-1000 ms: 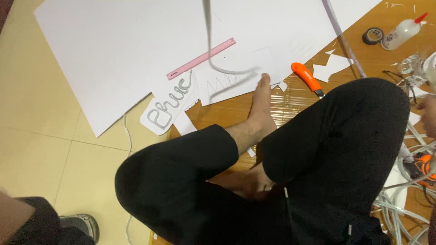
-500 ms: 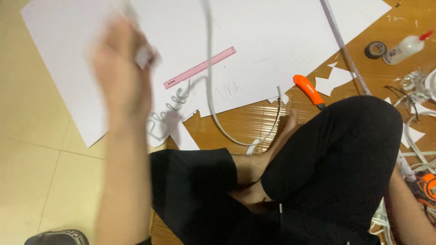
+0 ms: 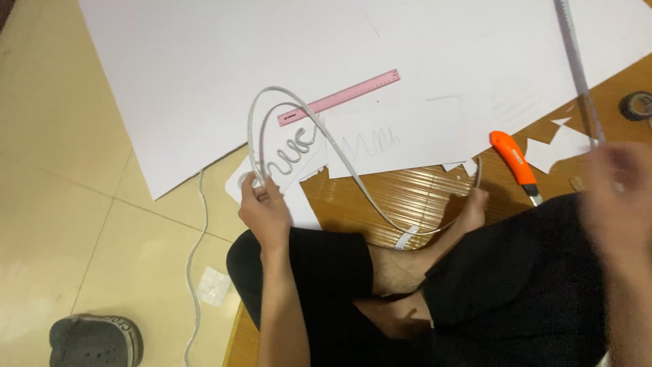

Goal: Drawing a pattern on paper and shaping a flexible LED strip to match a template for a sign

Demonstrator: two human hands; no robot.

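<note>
The left hand [image 3: 261, 204] grips a looping white strip [image 3: 326, 132] (arcing over the white sheet [image 3: 204, 68]); the right hand [image 3: 621, 197] is too blurred to tell.

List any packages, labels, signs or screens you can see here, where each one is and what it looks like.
Cut-out sign piece: white board shaped around cursive lettering, on the floor at the big white sheet's near edge, just above the left hand.
Left hand: grips a looped white flexible strip over that piece.
Packages, screens: none visible.

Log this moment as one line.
left hand: grips looped white flexible strip | right hand: blurred, raised | pink plastic ruler, orange utility knife: idle
</note>
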